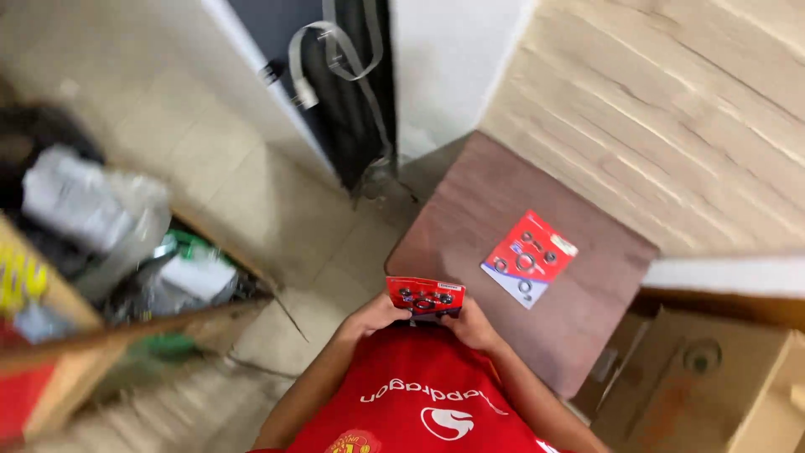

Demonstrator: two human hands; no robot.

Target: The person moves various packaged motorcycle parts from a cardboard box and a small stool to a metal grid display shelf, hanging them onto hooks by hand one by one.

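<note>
From my feed, the left side is motion-blurred: the clutter in the wooden crate [126, 252] cannot be identified. The small rings on the red card [424, 296] are too small to tell apart. Fingertips of my left hand [375, 315] and right hand [471, 325] hide behind it. The cardboard box [713, 386] is cut by the frame edge.

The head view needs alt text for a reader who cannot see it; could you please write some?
Both hands, left hand and right hand, hold a red card of small rings at chest height. A second card lies flat on a brown table ahead, with a cardboard box at the right.
</note>
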